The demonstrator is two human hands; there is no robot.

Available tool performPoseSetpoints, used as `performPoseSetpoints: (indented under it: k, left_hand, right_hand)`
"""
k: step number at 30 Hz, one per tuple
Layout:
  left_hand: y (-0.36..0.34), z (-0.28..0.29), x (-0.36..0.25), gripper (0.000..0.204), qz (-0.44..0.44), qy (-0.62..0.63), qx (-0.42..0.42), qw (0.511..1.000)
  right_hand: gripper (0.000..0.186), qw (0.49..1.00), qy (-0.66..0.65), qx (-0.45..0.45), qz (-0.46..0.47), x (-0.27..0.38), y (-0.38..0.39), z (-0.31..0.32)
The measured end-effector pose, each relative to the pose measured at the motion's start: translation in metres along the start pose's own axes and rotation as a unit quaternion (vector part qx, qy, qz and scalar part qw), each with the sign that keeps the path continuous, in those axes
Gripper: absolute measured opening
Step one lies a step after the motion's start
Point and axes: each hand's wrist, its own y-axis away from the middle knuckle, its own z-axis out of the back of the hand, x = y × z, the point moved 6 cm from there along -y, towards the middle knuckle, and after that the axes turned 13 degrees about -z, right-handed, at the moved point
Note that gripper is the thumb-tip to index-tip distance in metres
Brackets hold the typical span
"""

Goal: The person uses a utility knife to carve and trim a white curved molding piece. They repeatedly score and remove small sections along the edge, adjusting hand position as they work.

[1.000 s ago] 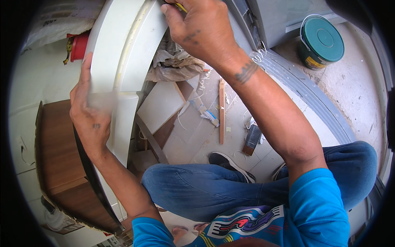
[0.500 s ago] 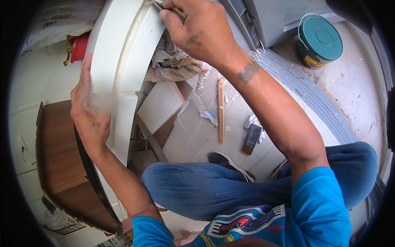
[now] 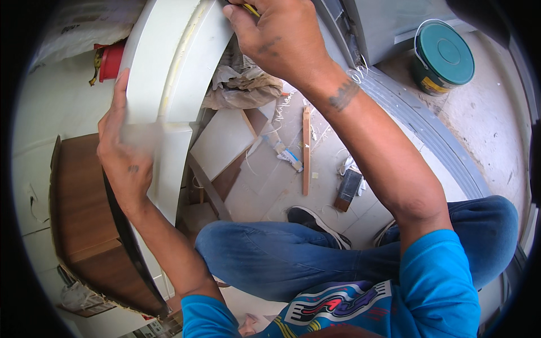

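A long white panel (image 3: pixel 147 73) with a groove along its face runs up the left side of the view. A cream-coloured, uneven strip (image 3: pixel 179 56) lies in that groove. My left hand (image 3: pixel 128 155) grips the panel's edge, one finger stretched along its outer side; a blur covers part of the hand. At the top, my right hand (image 3: pixel 284 36) is closed round a small tool with a yellow and black handle (image 3: pixel 248 8), over the panel's upper right edge. The tool's working end is out of the picture, so its kind is not clear.
Brown wooden panels (image 3: pixel 90 197) stand at left, near a red container (image 3: pixel 112 61). Crumpled paper (image 3: pixel 239 90), board offcuts (image 3: pixel 222 143), a wooden stick (image 3: pixel 306 152) and a dark block (image 3: pixel 348 188) lie on the floor. A green lidded bucket (image 3: pixel 442 53) stands beyond the grey door track (image 3: pixel 428 121).
My right hand has moved slightly up and right, taking the tool's tip out of view. My left hand stays on the panel. The view has shifted a little.
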Motion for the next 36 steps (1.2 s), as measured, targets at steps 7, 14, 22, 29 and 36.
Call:
performPoseSetpoints:
  k: [7, 14, 22, 29, 36]
  left_hand:
    - [0.001, 0.0, 0.0, 0.088, -0.002, 0.021, -0.007, 1.0]
    - [0.001, 0.001, -0.001, 0.087, -0.002, 0.018, -0.005, 1.0]
    - [0.001, 0.0, -0.002, 0.085, 0.04, 0.014, -0.017, 0.999]
    - [0.003, 0.0, 0.004, 0.085, 0.041, 0.008, -0.026, 0.999]
    - [0.004, 0.001, 0.005, 0.084, 0.004, 0.048, -0.037, 0.998]
  right_hand:
    - [0.012, 0.995, 0.067, 0.048, -0.048, 0.004, 0.009, -0.002]
    - [0.012, 0.995, 0.064, 0.048, -0.051, 0.012, 0.026, -0.01]
    - [0.009, 0.991, 0.041, 0.099, -0.076, 0.022, 0.048, -0.025]
    - [0.008, 0.988, 0.045, 0.114, -0.094, 0.03, 0.069, -0.035]
    - [0.009, 0.981, 0.025, 0.156, -0.116, 0.042, 0.096, -0.049]
